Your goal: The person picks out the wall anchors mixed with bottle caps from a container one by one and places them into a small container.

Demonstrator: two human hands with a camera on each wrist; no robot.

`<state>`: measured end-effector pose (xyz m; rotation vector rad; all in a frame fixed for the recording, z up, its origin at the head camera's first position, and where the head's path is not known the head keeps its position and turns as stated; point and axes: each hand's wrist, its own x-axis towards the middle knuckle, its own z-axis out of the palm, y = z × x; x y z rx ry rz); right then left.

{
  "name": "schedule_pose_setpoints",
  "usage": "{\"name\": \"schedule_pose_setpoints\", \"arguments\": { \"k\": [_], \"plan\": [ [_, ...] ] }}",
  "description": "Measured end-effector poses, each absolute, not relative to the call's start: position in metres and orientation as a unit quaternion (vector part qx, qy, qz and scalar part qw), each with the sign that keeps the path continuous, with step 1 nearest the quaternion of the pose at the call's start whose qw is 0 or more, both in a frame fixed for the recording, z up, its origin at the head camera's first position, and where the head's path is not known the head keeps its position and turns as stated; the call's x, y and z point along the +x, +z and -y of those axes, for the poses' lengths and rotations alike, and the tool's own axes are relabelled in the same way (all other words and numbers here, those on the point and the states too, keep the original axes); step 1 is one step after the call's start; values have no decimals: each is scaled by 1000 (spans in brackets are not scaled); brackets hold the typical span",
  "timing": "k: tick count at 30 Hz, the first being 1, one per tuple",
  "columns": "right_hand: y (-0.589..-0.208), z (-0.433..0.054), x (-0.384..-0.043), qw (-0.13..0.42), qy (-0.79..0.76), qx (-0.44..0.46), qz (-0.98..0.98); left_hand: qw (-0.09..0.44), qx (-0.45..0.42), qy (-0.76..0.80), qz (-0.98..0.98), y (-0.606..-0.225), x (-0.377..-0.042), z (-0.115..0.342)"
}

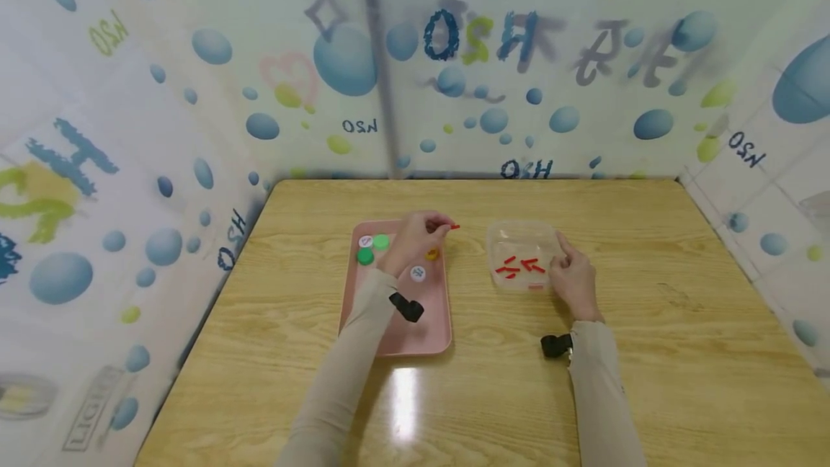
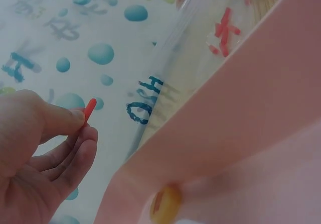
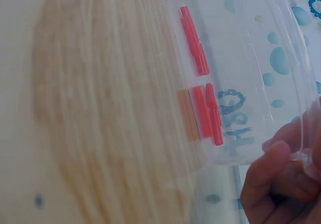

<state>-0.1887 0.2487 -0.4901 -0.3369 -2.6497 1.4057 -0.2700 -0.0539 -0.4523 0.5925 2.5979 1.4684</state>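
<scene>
Between thumb and fingertips, my left hand [image 1: 413, 238] pinches a small red stick [image 2: 90, 110] above the far right part of a pink tray [image 1: 438, 323]. My right hand [image 1: 573, 278] grips the right wall of a clear plastic container [image 1: 522, 230] on the table, thumb and fingers on its rim. Several short red sticks [image 3: 194, 40] lie loose on the container's floor. In the tray are a white cap with markings [image 1: 366, 241], a light green cap [image 1: 381, 241], a darker green cap [image 1: 366, 256], another white cap [image 1: 418, 274] and a yellow cap [image 1: 432, 254] beside the left hand.
The wooden table [image 1: 499, 380] carries the tray on the left and the container to its right, with a gap between them. Printed walls [image 1: 454, 114] stand behind the table and along both sides. A black wrist strap camera [image 1: 407, 307] sits on the left forearm.
</scene>
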Motion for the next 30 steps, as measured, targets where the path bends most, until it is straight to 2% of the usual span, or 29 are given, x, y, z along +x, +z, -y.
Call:
{"name": "schedule_pose_setpoints", "arguments": {
  "k": [17,30],
  "plan": [
    [-492,-248,-190,75,462,-104,877,62,219,482,-846,-445,-273,19],
    [-493,-250,-191,65,464,-106,877,93,246,481,-837,-445,-269,-15]
  ]
}}
